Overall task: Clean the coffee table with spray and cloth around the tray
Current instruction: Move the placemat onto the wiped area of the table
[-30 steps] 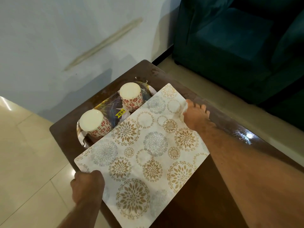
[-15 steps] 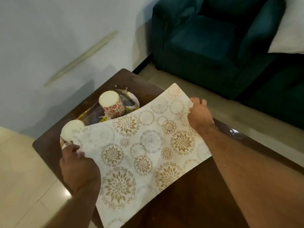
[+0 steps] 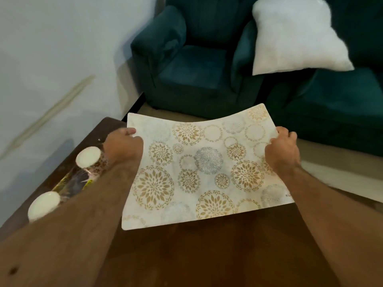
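While hands grip short ends, placemat spans left-right.

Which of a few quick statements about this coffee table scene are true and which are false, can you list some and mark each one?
1. Both hands hold the patterned mat by its short edges. True: the left hand grips one edge and the right hand grips the other.
2. The mat lies flat on the coffee table. False: it is held up and sags in the middle.
3. Two cups stand in the tray to the left of the mat. True.
4. A white cushion lies on the table. False: it sits on the dark green sofa.
5. A spray bottle is in the right hand. False: that hand holds only the mat.
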